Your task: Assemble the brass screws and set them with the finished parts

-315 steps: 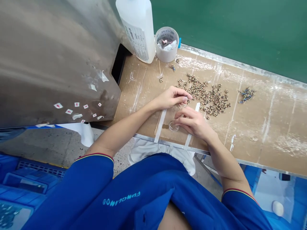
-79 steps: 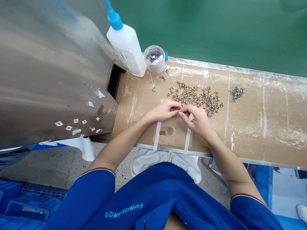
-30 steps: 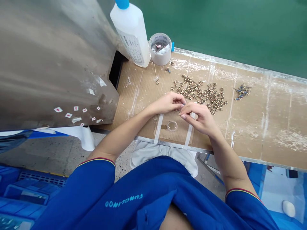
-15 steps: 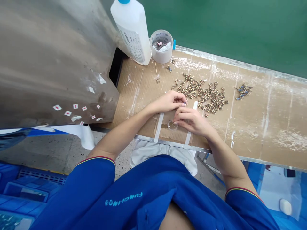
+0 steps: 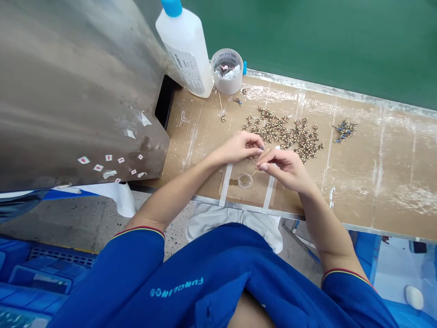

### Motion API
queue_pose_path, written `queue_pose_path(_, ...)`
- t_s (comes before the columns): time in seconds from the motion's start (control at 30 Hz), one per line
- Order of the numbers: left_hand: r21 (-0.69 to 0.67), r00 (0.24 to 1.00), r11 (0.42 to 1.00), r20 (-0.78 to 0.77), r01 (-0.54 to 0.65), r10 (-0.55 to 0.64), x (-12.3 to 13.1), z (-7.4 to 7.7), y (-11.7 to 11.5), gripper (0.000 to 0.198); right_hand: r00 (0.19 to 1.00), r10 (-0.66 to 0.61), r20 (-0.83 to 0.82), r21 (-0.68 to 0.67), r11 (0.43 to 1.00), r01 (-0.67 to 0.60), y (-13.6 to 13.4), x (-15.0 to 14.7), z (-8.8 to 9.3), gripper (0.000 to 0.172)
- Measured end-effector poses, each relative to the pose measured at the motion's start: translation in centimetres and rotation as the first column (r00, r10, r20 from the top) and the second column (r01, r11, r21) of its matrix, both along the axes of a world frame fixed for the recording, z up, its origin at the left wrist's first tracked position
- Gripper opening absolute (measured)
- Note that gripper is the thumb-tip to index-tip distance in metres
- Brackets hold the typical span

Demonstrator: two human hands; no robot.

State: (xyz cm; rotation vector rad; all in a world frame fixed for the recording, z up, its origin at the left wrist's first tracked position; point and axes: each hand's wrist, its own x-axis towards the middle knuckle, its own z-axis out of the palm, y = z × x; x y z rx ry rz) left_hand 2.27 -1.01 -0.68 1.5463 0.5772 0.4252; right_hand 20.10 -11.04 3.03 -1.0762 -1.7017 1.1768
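Observation:
My right hand (image 5: 283,168) pinches a thin wooden stick (image 5: 256,171), its tip pointing down and left just above a small clear round dish (image 5: 245,180). My left hand (image 5: 239,148) has its fingertips curled together on what looks like a small brass fitting, mostly hidden by the fingers. The two hands nearly meet above the cardboard, between strips of white tape (image 5: 226,184). Just beyond them lies a loose heap of brass fittings (image 5: 287,134).
A white bottle with a blue cap (image 5: 184,52) and a cup of scraps (image 5: 227,71) stand at the bench's back, beside a steel cabinet (image 5: 78,91). Blue-tipped parts (image 5: 344,131) lie to the right. A green wall (image 5: 307,36) rises behind.
My right hand has lifted off the dish, moving up and right, and a thin stick now shows in its fingers. My left hand has barely moved.

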Motion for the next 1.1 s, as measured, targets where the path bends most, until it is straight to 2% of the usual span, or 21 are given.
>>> queue_pose_path(0.13,-0.074,1.000,0.997,0.009,-0.003,0.004,0.0,0.1,-0.1,0.008,0.972,-0.226,-0.064,-0.027,0.974,0.225,0.0,0.6,0.1,0.033)
queue_pose_path(0.27,-0.125,1.000,0.992,0.001,-0.022,0.022,0.2,0.3,-0.3,0.007,0.893,-0.447,-0.049,0.052,0.892,0.450,0.4,1.0,-0.4,0.032)
queue_pose_path(0.37,-0.147,1.000,0.989,0.001,-0.028,0.029,0.2,0.3,-0.3,0.007,0.849,-0.528,-0.018,0.117,0.842,0.526,0.6,1.0,-0.9,0.033)
queue_pose_path(0.5,-0.150,0.999,0.988,0.002,-0.033,0.034,0.2,0.4,-0.3,0.006,0.828,-0.558,0.057,0.191,0.820,0.539,0.7,1.0,-1.4,0.036)
queue_pose_path(0.77,-0.133,0.999,0.990,-0.006,-0.038,0.038,0.3,0.9,-0.5,0.005,0.815,-0.546,0.192,0.266,0.829,0.493,0.8,0.9,-1.3,0.031)
queue_pose_path(1.1,-0.135,1.000,0.991,0.001,-0.024,0.024,0.2,0.5,-0.4,0.007,0.837,-0.525,0.154,0.283,0.835,0.472,0.7,0.9,-1.3,0.026)
